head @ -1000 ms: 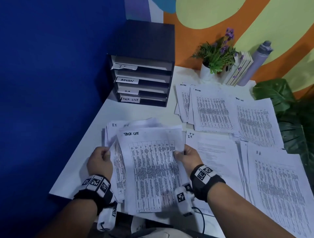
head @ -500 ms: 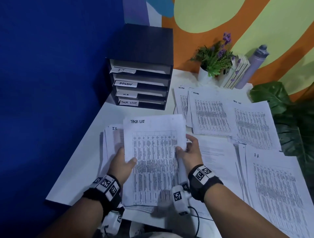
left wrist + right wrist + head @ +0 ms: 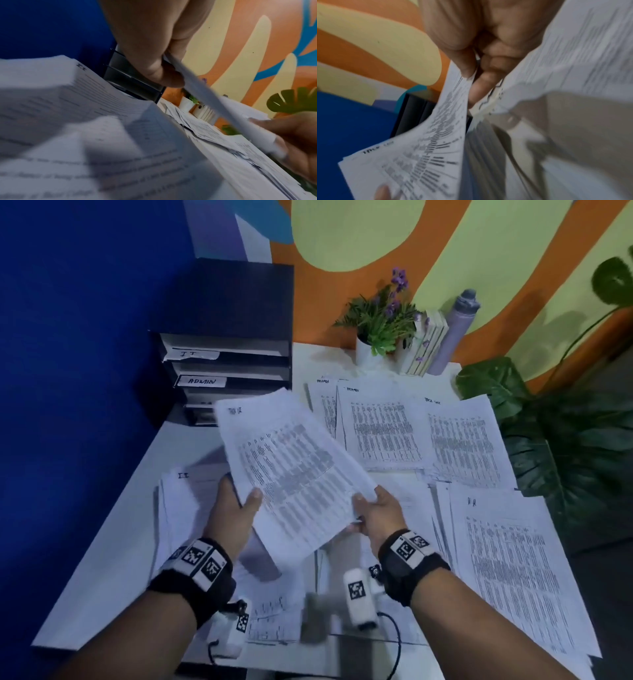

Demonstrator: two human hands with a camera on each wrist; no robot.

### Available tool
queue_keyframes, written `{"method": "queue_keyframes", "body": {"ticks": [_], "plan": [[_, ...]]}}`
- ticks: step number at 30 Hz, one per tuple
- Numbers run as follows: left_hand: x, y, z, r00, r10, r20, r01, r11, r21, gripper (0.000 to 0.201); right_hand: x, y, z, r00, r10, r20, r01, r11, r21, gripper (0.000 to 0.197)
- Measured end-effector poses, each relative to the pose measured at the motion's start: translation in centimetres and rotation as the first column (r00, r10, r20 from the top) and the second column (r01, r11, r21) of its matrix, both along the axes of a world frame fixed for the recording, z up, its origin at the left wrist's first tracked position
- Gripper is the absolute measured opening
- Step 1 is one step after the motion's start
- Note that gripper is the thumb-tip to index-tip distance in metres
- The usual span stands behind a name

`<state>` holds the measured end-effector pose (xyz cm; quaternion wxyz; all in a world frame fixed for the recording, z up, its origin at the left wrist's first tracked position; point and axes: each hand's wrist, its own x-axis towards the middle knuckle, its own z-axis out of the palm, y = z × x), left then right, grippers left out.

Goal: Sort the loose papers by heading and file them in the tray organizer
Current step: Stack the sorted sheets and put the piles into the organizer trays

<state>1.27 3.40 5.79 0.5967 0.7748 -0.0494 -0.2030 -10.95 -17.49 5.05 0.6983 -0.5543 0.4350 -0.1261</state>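
- Sheaf of papers (image 3: pixel 294 470) headed "Task List" is held above the table (image 3: pixel 113 546), tilted, its heading corner turned toward 11 o'clock — a pose judged to suit carrying it to its pile or its slot.
- Left hand (image 3: pixel 230 515) is clamped on the sheaf's near-left edge, thumb on top and fingers beneath; in the left wrist view the sheets are seen edge-on, pinched between thumb and fingers.
- Right hand (image 3: pixel 380 515) is closed on the near-right corner in the same manner, so the limp sheets are kept from sagging and fanning.
- Tray organizer (image 3: pixel 229 344) stands at 11 o'clock from the hands, against the blue wall; labels "IT" and "ADMIN" are legible, while the lower slots are partly hidden behind the sheaf.
- I.T. pile (image 3: pixel 185 494) lies at 9 o'clock of the left hand, beneath it.
- Sorted piles are laid apart by heading so that each remains readable: Admin pile (image 3: pixel 380 429) at 1 o'clock, Task List pile (image 3: pixel 462 443) just beside it, H.R. pile (image 3: pixel 507 570) at 3 o'clock.
- Potted plant (image 3: pixel 380 326) and bottle (image 3: pixel 455 333) stand at the far edge — clear of the papers.
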Motion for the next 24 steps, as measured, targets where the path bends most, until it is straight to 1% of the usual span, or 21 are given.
{"method": "queue_keyframes", "body": {"ticks": [2,3,5,6,7,9,10,11,12,13,14,16,17,18,19,20,21,22,23,24], "plan": [[-0.8,-1.2,-0.2,0.996,-0.079,-0.04,0.076,0.995,-0.057,0.04,-0.6,-3.0,0.1,0.991,-0.119,-0.055,0.115,0.991,-0.062,0.015],[-1.0,-1.6,-0.5,0.995,-0.101,-0.025,0.1,0.995,-0.023,0.045,-1.0,-4.8,0.1,0.982,-0.176,-0.064,0.17,0.982,-0.085,0.015],[-0.9,-1.6,-1.5,0.992,-0.113,0.055,0.104,0.985,0.135,0.053,-2.0,-8.3,0.7,0.95,-0.3,-0.083,0.289,0.95,-0.122,0.013],[-0.7,-1.3,-1.9,0.988,-0.124,0.093,0.099,0.967,0.233,0.056,-2.5,-10.4,0.9,0.929,-0.361,-0.086,0.349,0.928,-0.131,0.019],[-0.2,-0.9,-2.6,0.983,-0.137,0.121,0.089,0.936,0.339,0.058,-3.2,-12.4,1.1,0.91,-0.409,-0.072,0.399,0.908,-0.124,0.03],[0.5,0.0,-3.7,0.973,-0.182,0.143,0.077,0.837,0.542,0.063,-4.4,-16.4,1.6,0.89,-0.452,-0.063,0.441,0.888,-0.13,0.044],[0.8,0.3,-4.1,0.969,-0.207,0.134,0.075,0.767,0.637,0.066,-4.8,-18.2,1.7,0.878,-0.47,-0.095,0.455,0.879,-0.142,0.048],[0.9,0.6,-4.5,0.97,-0.217,0.114,0.07,0.691,0.719,0.068,-5.2,-19.9,1.8,0.85,-0.515,-0.108,0.496,0.853,-0.163,0.05],[1.0,0.7,-4.8,0.975,-0.21,0.078,0.071,0.619,0.782,0.069,-5.4,-21.2,1.9,0.808,-0.576,-0.124,0.552,0.814,-0.182,0.049],[1.0,0.8,-5.2,0.98,-0.197,0.044,0.076,0.563,0.823,0.071,-5.7,-22.4,2.0,0.767,-0.628,-0.128,0.604,0.775,-0.185,0.048],[0.9,0.9,-5.4,0.984,-0.178,0.012,0.085,0.523,0.848,0.073,-6.0,-23.2,2.1,0.739,-0.655,-0.154,0.627,0.754,-0.198,0.047],[0.6,0.9,-5.9,0.99,-0.138,-0.028,0.092,0.481,0.872,0.078,-6.2,-24.7,2.6,0.75,-0.644,-0.155,0.611,0.763,-0.211,0.047],[0.6,1.0,-6.1,0.992,-0.122,-0.04,0.094,0.471,0.877,0.08,-6.3,-25.2,2.8,0.781,-0.604,-0.16,0.578,0.795,-0.183,0.047],[0.5,1.1,-6.3,0.993,-0.104,-0.055,0.097,0.465,0.88,0.083,-6.1,-25.7,3.0,0.769,-0.604,-0.209,0.577,0.797,-0.177,0.045],[0.5,1.3,-6.5,0.994,-0.088,-0.068,0.101,0.465,0.88,0.085,-6.1,-26.2,2.8,0.748,-0.613,-0.257,0.564,0.79,-0.24,0.044],[0.4,1.4,-6.7,0.994,-0.076,-0.079,0.106,0.468,0.878,0.086,-5.9,-26.8,2.2,0.704,-0.639,-0.31,0.514,0.76,-0.398,0.049],[0.3,1.6,-6.9,0.994,-0.068,-0.087,0.109,0.472,0.875,0.088,-5.3,-26.3,2.3,0.651,-0.67,-0.355,0.417,0.708,-0.57,0.058],[0.3,1.7,-7.1,0.994,-0.061,-0.093,0.111,0.477,0.872,0.09,-4.5,-26.0,1.8,0.621,-0.697,-0.359,0.334,0.649,-0.684,0.066],[0.3,1.8,-7.3,0.994,-0.052,-0.095,0.108,0.481,0.87,0.091,-3.6,-25.3,1.6,0.628,-0.672,-0.392,0.206,0.63,-0.749,0.068],[0.2,1.9,-7.3,0.994,-0.043,-0.097,0.105,0.486,0.868,0.092,-2.7,-24.9,0.6,0.675,-0.615,-0.408,0.099,0.623,-0.776,0.065]]}}
